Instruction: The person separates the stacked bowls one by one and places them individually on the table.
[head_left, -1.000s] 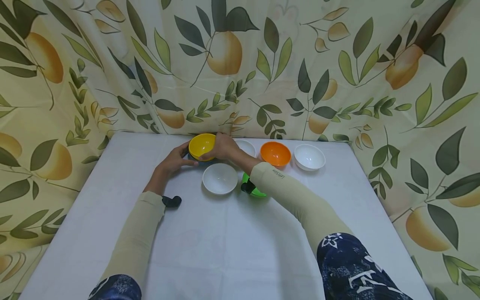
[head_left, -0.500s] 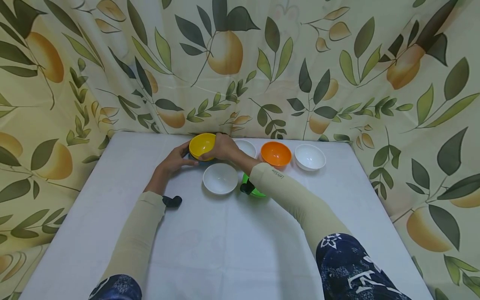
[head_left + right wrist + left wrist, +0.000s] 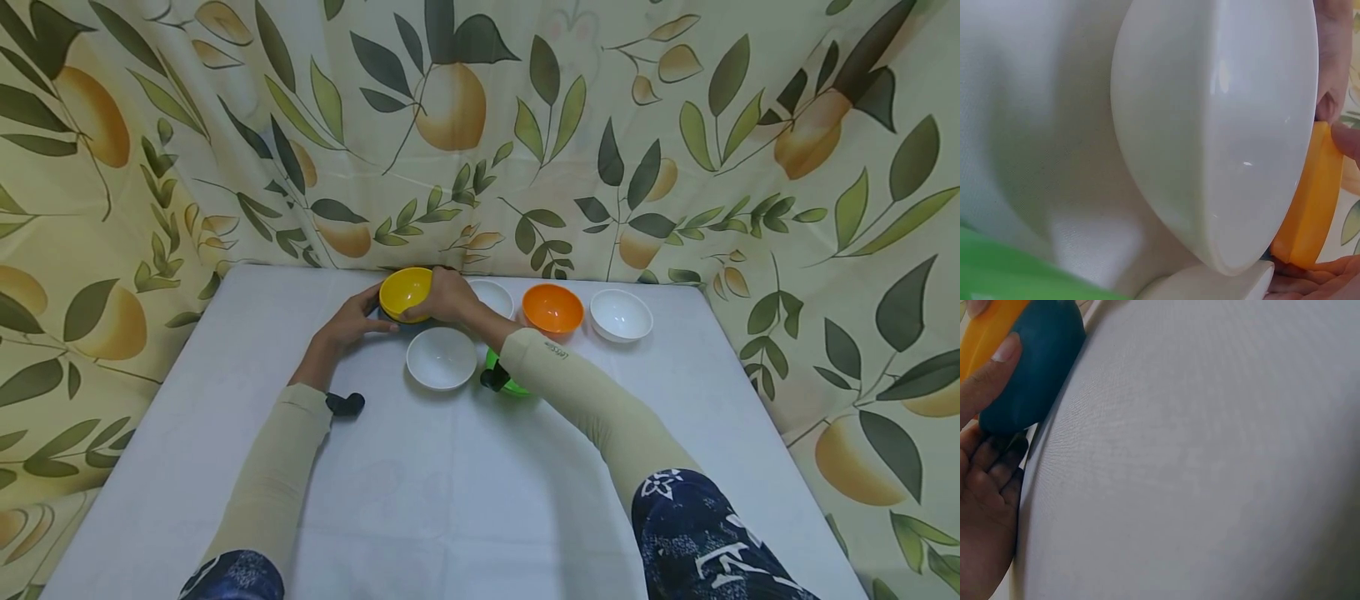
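Note:
At the back left of the table, a yellow bowl (image 3: 400, 288) sits in a blue bowl (image 3: 1050, 369), which shows in the left wrist view as a dark teal side. My left hand (image 3: 348, 322) holds the pair from the left, with the thumb along the front. From the right, my right hand (image 3: 447, 295) grips the yellow bowl's rim, its thumb on the near side. Much of the blue bowl is hidden behind the hands. Just in front stands a white bowl (image 3: 441, 358), which fills much of the right wrist view.
Under my right forearm lies a partly covered green bowl (image 3: 517, 386). Along the back stand another white bowl (image 3: 492, 293), an orange bowl (image 3: 552, 307) and a third white bowl (image 3: 620, 315). A patterned curtain (image 3: 465, 192) hangs behind the white-covered table (image 3: 405, 500).

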Demonstrator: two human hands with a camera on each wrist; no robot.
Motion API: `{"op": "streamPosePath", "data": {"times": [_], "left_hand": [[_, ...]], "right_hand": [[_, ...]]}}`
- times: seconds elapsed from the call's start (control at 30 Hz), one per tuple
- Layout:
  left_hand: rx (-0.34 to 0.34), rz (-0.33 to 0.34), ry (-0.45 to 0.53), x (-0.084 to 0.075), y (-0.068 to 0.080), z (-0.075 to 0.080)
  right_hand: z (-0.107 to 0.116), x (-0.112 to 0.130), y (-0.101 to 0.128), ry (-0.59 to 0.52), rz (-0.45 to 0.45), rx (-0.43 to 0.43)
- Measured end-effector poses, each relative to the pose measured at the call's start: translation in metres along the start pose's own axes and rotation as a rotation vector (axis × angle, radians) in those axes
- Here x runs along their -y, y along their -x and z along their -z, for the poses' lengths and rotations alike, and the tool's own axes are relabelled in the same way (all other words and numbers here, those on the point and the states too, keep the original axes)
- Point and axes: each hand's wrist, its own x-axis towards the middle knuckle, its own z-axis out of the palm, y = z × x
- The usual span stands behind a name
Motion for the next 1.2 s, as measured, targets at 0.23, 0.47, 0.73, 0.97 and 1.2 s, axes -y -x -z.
{"op": "streamPosePath", "data": {"times": [0.23, 0.47, 0.73, 0.97, 1.2], "left_hand": [[0.008, -0.004, 0.011, -0.0008, -0.0001, 0.0005], [0.004, -0.004, -0.003, -0.0033, -0.0001, 0.0006], [0.015, -0.017, -0.007, -0.0068, 0.0029, 0.0001], [0.021, -0.018, -0.020, -0.0053, 0.0024, 0.0013], [0.015, 0.000, -0.014, -0.0029, 0.0022, 0.0018]], "right_hand": [[-0.0005, -0.0008, -0.0009, -0.004, -0.005, -0.011], [0.0005, -0.0017, -0.0007, -0.019, -0.006, -0.016], [0.0011, -0.0048, -0.0009, -0.078, 0.013, -0.034], [0.0026, -0.0053, 0.0000, -0.131, 0.059, -0.068], [0.0042, -0.0041, 0.0027, -0.176, 0.102, -0.091]]}}
